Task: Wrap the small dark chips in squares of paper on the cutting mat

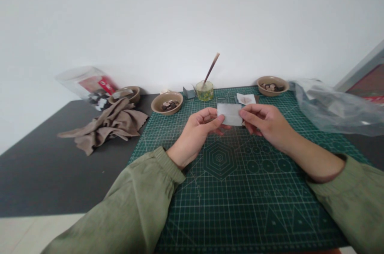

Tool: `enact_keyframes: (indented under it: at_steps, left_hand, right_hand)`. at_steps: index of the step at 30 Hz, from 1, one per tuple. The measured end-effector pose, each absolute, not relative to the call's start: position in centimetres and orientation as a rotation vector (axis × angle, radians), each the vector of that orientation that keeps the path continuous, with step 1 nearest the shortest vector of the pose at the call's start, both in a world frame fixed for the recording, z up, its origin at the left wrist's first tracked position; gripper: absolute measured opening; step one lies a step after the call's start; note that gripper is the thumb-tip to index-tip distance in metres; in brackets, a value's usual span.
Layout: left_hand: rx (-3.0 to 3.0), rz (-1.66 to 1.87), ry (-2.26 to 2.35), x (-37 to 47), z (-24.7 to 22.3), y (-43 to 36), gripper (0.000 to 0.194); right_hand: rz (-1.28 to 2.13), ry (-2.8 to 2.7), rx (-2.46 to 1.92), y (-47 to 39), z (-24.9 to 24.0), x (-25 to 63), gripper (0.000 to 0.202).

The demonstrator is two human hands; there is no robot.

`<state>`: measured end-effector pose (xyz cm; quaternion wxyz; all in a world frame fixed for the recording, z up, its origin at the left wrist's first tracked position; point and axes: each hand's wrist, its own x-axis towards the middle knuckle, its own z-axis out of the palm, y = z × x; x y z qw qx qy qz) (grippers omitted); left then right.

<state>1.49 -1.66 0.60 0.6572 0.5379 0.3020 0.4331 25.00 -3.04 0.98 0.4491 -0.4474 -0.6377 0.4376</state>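
Note:
A small whitish rectangular piece (229, 114), like folded paper, is held up between both hands above the green cutting mat (222, 206). My left hand (201, 130) pinches its left edge, thumb in front and fingers behind. At its right edge my right hand (267, 124) grips it the same way, thumb and index finger closed on it. Just behind the right fingers lies a white paper (246, 99) with a faint print on the mat.
Bowls with dark pieces stand at the back (167, 103) and back right (272, 86). Between them is a green-patterned cup (205, 91) holding a stick (211, 68). A brown cloth (112, 124), another bowl (126, 94) and a bag are left; a clear plastic bag (333, 110) is right.

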Motion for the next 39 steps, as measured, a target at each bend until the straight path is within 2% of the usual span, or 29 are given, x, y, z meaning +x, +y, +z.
enact_keyframes:
  at_steps: [5,9,12,15,21,23,28,33,39]
  left_hand:
    - [1.353,0.877,0.691,1.1,0.3,-0.7,0.034]
    - [1.823,0.99,0.987,-0.2,1.5,-0.6,0.049]
    - [2.342,0.984,1.102,-1.6,3.2,-1.7,0.036]
    - [2.704,0.729,0.865,-2.7,4.0,-2.8,0.025]
    - [2.89,0.299,0.473,-3.5,2.2,-2.5,0.048]
    - [2.912,0.254,0.448,-3.4,1.6,-2.5,0.05]
    - [2.963,0.286,0.566,-2.5,1.1,-3.8,0.048]
    - [2.969,0.304,0.694,-1.7,1.5,-4.9,0.049]
    - [2.959,0.277,0.627,-2.0,1.6,-4.1,0.048]
  right_hand:
    - [0.94,-1.659,-1.174,-2.3,0.5,25.7,0.05]
    - [0.705,-1.873,-1.266,-1.4,-0.1,26.4,0.036]
    - [0.628,-2.156,-1.349,-1.2,-0.2,26.5,0.022]
    - [0.422,-2.292,-1.384,-1.4,0.6,26.6,0.019]
    - [0.116,-2.352,-1.499,-1.2,1.9,28.7,0.03]
    - [0.115,-2.411,-1.476,-0.6,1.5,29.1,0.03]
    - [0.185,-2.442,-1.401,-0.1,0.3,28.5,0.015]
    - [0.256,-2.307,-1.332,-1.7,1.9,27.7,0.018]
    - [0.207,-2.279,-1.121,-2.7,3.3,26.7,0.023]
